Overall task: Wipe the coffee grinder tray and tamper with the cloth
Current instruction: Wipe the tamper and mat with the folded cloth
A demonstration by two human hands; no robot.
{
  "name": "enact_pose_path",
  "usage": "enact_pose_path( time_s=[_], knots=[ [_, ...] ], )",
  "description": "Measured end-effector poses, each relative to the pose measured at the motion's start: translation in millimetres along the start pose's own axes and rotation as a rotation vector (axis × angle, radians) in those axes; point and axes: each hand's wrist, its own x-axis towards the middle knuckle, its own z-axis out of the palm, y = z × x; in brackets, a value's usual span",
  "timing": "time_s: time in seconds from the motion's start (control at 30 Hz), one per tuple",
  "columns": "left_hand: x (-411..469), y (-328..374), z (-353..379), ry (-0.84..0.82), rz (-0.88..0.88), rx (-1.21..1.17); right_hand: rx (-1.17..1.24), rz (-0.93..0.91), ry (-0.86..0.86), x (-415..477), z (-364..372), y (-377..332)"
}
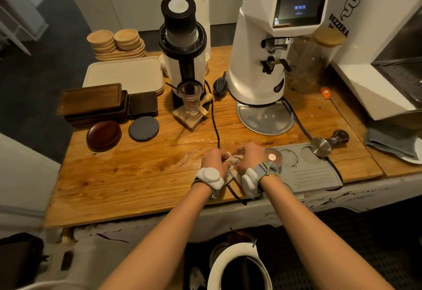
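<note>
Beige cloth (235,160) bunched between two hands (231,160); one tamper (328,142)

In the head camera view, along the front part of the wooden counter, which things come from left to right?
Left hand → cloth → right hand → grey mat → tamper → folded grey towel.

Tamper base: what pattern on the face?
Concentric rings on bare silver metal. The tamper lies on its side; head view shows it best.
</note>
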Motion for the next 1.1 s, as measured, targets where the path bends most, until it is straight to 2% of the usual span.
enact_pose_path(
  time_s=[0.27,0.5,0.7,0.8,1.1],
  knots=[
    [31,2,-8,0.072,-0.022,-0.015,-0.032,-0.023,-0.020,42,-8,-14],
    [64,-1,-10,0.117,-0.047,-0.018,0.010,-0.129,0.039,72,-10,-18],
    [89,3,-25,0.322,0.047,-0.106,0.005,-0.266,0.038,105,-35,-34],
    [108,13,-33,0.375,0.099,-0.117,-0.034,-0.312,0.049,130,-51,-44],
    [171,21,-34,0.231,0.045,-0.030,-0.026,-0.319,0.011,190,-57,-36]
  ],
)
